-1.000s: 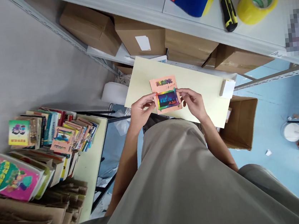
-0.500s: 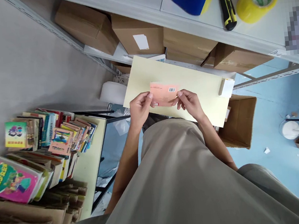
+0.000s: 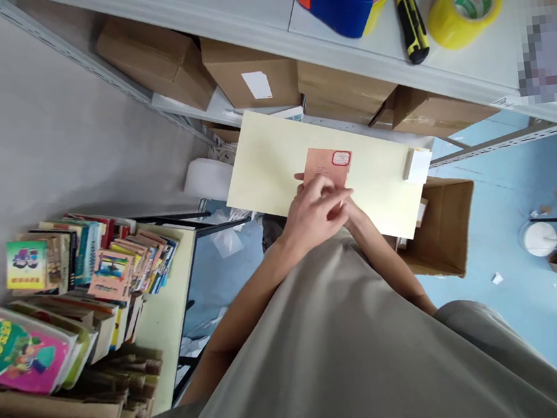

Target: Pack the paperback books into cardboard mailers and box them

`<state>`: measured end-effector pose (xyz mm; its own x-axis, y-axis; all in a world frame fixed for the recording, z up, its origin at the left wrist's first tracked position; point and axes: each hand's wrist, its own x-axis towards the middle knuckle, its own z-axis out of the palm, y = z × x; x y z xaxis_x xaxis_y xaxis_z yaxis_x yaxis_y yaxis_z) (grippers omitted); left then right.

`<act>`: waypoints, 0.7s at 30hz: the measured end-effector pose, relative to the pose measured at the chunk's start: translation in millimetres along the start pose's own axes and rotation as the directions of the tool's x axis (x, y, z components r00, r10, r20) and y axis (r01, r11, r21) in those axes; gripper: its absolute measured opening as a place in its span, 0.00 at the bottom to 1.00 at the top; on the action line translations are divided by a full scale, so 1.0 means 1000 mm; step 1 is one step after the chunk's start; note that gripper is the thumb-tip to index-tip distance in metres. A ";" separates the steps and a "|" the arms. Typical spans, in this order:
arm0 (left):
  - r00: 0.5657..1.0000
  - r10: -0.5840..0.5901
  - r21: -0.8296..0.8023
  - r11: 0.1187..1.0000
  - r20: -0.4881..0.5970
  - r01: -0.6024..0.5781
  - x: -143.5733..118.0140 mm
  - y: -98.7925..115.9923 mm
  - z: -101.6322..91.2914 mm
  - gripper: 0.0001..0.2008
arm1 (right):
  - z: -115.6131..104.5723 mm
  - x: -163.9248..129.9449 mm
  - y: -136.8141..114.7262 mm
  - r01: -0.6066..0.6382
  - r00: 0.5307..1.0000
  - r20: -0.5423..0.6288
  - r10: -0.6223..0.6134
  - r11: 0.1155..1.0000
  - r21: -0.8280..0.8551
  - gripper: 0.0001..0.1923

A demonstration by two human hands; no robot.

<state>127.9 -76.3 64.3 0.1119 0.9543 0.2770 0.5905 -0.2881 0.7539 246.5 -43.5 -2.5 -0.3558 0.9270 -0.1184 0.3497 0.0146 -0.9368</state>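
- The left hand [image 3: 312, 212] is laid across the lower part of the pink booklet [image 3: 326, 162], its fingers partly bent; whether anything is gripped by them cannot be told.
- The right hand [image 3: 352, 211] is mostly hidden underneath, so its grip cannot be told either.
- The booklet is held over the bench [image 3: 262, 157], its upper edge uncovered, with open surface left on both sides.
- By the bench's right edge a white box [image 3: 417, 166] is set; below that edge, an open carton [image 3: 447, 253] is seen.
- Beyond the far edge, boxes [image 3: 253, 71] are lined up under an upper shelf [image 3: 231, 16].
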 end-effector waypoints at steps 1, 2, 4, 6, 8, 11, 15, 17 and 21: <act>1.000 0.014 0.043 0.999 0.026 -0.016 0.001 0.002 0.008 0.17 | 0.007 -0.004 -0.002 -0.052 0.996 -0.070 0.052 0.999 0.000 0.24; 0.999 0.020 0.066 0.998 0.043 -0.023 0.002 0.003 0.014 0.19 | 0.013 -0.007 -0.003 -0.122 0.981 -0.148 0.126 0.992 0.034 0.23; 0.999 0.014 0.045 0.999 0.053 -0.017 0.005 0.005 0.019 0.21 | 0.015 -0.006 -0.005 -0.224 0.953 -0.174 0.250 0.962 0.155 0.24; 1.000 -0.014 -0.046 0.999 0.019 0.015 0.007 0.007 0.014 0.21 | 0.005 0.004 -0.004 -0.244 0.966 -0.021 0.259 0.931 0.271 0.27; 0.993 -0.095 -0.168 0.982 -0.067 0.082 0.009 0.007 0.003 0.20 | -0.013 0.016 0.000 -0.232 0.972 0.111 0.205 0.904 0.360 0.32; 0.927 -0.316 -0.351 0.907 -0.202 0.233 0.013 -0.009 -0.013 0.19 | -0.036 0.030 0.006 -0.211 0.977 0.139 0.163 0.840 0.501 0.37; 0.805 -0.563 -0.534 0.745 -0.185 0.399 0.018 -0.063 -0.020 0.24 | -0.045 0.030 0.006 -0.123 0.988 -0.004 0.153 0.811 0.572 0.36; 0.774 -0.623 -0.609 0.658 -0.111 0.443 0.020 -0.092 -0.017 0.28 | -0.041 0.028 0.000 -0.050 0.991 -0.079 0.107 0.850 0.524 0.33; 0.744 -0.653 -0.747 0.421 0.144 0.514 0.021 -0.121 -0.002 0.27 | -0.019 0.021 -0.019 0.129 0.989 -0.107 -0.104 0.958 0.255 0.23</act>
<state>57.2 -21.4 -20.4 -0.1869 0.9093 -0.3718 -0.2907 0.3103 0.9051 249.1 -17.6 18.7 -0.2954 0.9552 0.0162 0.0686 0.0381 -0.9969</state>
